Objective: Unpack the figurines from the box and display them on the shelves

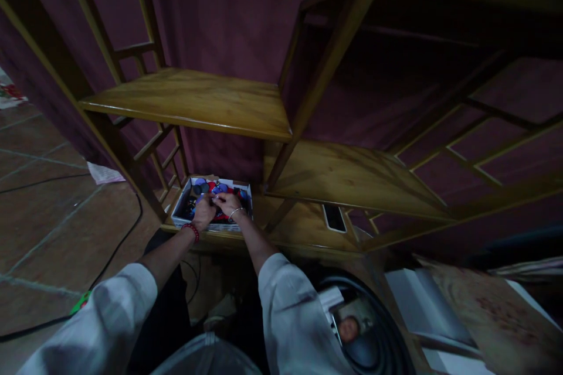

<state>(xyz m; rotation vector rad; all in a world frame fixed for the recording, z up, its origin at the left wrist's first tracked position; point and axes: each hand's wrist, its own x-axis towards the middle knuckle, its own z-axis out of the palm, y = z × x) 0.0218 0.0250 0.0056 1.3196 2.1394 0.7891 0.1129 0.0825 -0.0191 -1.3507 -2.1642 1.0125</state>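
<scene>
A: Box position?
B: On bottom shelf, beneath left hand and right hand — long axis left to right.
A: Hands?
B: Equally near; fingertips meet around a small pale item — which grips, cannot tell.

Tiny handheld object, details indistinct
</scene>
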